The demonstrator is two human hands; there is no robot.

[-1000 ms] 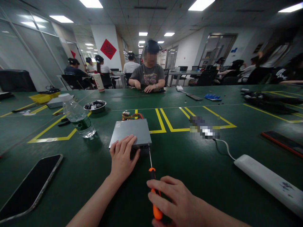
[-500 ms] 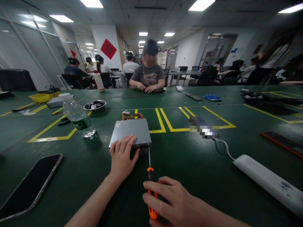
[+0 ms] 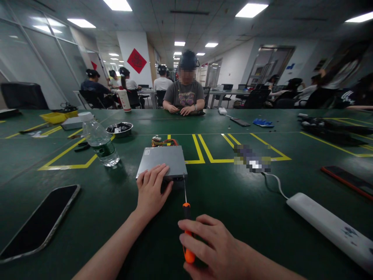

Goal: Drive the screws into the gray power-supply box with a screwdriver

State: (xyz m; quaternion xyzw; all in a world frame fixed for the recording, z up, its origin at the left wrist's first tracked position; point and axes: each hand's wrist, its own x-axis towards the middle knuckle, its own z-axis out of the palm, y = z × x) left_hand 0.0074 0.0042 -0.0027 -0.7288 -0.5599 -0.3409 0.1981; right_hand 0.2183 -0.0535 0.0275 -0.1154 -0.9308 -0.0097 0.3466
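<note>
Fingers spread, the left hand (image 3: 152,191) rests on a flat grey metal box (image 3: 164,155), well inside the far edge of the green bench (image 3: 247,206); the right hand (image 3: 214,245) grips an orange-and-black screwdriver (image 3: 186,210) at the box's near right corner. Sideways pressure could slip the tip.

A green table (image 3: 221,202) (with yellow tape (image 3: 221,160)) carries a metal box (image 3: 164,157), bottle (image 3: 104,147) and phone (image 3: 43,221).
</note>
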